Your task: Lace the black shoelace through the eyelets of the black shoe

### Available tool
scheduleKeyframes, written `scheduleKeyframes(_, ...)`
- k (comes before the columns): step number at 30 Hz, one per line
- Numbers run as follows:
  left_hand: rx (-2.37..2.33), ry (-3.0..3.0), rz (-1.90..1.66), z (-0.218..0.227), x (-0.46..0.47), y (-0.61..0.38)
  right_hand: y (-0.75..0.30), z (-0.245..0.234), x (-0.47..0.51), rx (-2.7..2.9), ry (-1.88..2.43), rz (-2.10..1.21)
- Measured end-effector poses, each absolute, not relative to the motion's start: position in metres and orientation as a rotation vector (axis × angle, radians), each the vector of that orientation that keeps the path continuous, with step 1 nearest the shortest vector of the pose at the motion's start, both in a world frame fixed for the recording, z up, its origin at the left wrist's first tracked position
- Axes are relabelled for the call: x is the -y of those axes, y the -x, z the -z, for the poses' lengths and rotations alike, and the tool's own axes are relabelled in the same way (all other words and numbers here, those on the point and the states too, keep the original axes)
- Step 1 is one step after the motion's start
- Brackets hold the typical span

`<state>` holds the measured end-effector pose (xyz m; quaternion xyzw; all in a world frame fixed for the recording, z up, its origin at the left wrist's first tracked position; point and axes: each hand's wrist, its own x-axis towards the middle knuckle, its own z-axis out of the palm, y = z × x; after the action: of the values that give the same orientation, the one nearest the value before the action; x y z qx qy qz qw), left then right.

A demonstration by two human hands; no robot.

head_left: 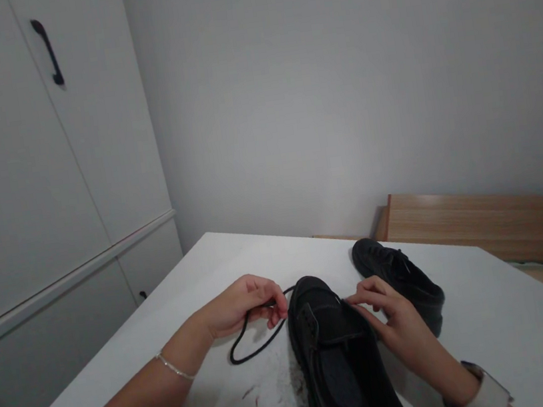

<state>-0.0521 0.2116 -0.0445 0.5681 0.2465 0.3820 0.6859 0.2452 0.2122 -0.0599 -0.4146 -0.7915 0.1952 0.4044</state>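
A black shoe (335, 349) lies on the white table (496, 327), toe pointing away from me. My left hand (243, 305) is closed on a black shoelace (253, 344) just left of the shoe's toe; the lace loops down onto the table. My right hand (394, 321) rests against the shoe's right side, fingers pinched at its upper edge near the eyelets. A second black shoe (398, 277) lies behind my right hand, further back on the table.
A white cupboard (23, 198) with a black handle (49, 51) stands at the left. A grey wall is behind the table. A wooden bed frame (491, 220) sits at the right, beyond the table edge. Dark scuff marks are on the tabletop near me.
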Motion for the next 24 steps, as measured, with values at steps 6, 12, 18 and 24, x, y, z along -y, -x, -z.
scheduleKeyframes(6,-0.640,-1.404,-0.969,0.044,-0.210,0.037,-0.246,0.059,-0.212,2.046,1.069,-0.572)
scheduleKeyframes(12,-0.778,-1.518,-0.934,0.046,-0.214,0.041,-0.247,0.063,-0.213,2.074,1.080,-0.588)
scheduleKeyframes(18,-0.819,-1.533,-0.857,0.050,-0.215,0.040,-0.246,0.065,-0.215,2.089,1.066,-0.647)
scheduleKeyframes(24,-0.838,-1.559,-0.772,0.052,-0.214,0.041,-0.245,0.066,-0.214,2.079,1.052,-0.670)
